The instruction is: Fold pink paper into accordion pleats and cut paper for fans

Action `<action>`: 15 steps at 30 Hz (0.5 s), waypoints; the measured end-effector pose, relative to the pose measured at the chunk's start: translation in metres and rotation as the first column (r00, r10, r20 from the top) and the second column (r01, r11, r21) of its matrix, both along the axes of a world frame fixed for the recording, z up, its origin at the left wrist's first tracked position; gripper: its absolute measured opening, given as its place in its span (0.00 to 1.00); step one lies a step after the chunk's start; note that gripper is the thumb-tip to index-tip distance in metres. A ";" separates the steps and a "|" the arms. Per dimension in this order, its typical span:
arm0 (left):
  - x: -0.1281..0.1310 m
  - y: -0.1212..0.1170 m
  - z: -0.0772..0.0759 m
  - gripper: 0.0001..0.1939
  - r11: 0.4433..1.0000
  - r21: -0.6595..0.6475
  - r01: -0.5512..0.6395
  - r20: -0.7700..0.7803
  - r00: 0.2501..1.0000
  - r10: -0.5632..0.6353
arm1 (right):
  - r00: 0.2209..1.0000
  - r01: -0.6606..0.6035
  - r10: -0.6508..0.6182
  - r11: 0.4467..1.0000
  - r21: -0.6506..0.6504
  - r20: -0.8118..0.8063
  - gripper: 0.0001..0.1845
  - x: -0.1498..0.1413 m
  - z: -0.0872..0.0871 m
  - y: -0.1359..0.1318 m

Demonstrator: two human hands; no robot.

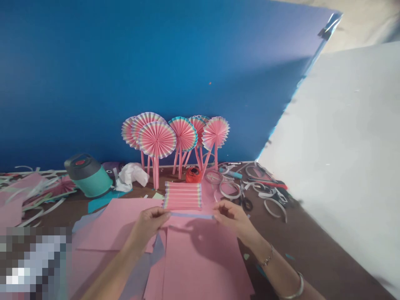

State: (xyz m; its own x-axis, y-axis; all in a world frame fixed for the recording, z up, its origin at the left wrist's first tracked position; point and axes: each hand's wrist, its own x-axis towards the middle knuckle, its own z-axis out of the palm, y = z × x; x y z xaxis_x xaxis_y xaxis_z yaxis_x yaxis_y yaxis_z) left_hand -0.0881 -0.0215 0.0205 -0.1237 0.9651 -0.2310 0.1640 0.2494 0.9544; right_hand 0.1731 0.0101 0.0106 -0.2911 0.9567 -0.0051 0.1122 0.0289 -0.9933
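Note:
A narrow lavender paper strip (192,216) is stretched level between my two hands, just above the pink sheets. My left hand (153,221) pinches its left end, and my right hand (231,218) pinches the right end. Right behind the strip lies a pleated pink paper (183,195) with pale striped side edges. Underneath, a pink sheet (203,258) covers the table in front of me. More pink sheets (109,225) lie to the left, with lavender paper (137,271) partly showing below them.
Several pleated paper fans (157,140) on pink sticks lean against the blue wall (187,54). A teal-and-black container (90,177), crumpled white paper (131,176) and red twine (193,175) stand at the back. Scissors (246,202) and curled paper strips (231,189) lie at right.

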 end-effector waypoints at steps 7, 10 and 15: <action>-0.004 -0.001 -0.004 0.07 0.987 0.038 0.158 -0.362 0.923 -0.134 | 0.908 -0.023 -0.062 0.980 0.197 0.414 0.10 0.000 -0.019 0.005; -0.001 -0.004 -0.001 0.07 0.981 -0.053 0.185 -0.453 0.871 -0.189 | 0.883 -0.062 -0.042 0.977 0.204 0.468 0.12 0.001 -0.021 0.004; 0.004 -0.008 0.010 0.06 0.978 -0.120 0.173 -0.585 0.783 -0.210 | 0.833 -0.088 -0.047 0.972 0.217 0.551 0.12 -0.001 -0.024 0.002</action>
State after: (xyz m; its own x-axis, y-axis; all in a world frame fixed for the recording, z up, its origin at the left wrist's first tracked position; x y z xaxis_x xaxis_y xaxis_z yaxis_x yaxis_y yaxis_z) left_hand -0.0841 -0.0292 0.0308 -0.0676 0.9712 -0.2284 0.7414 0.2021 0.6399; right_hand 0.1726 0.0117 -0.0133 -0.3241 0.9450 0.0431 0.6330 0.2505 -0.7325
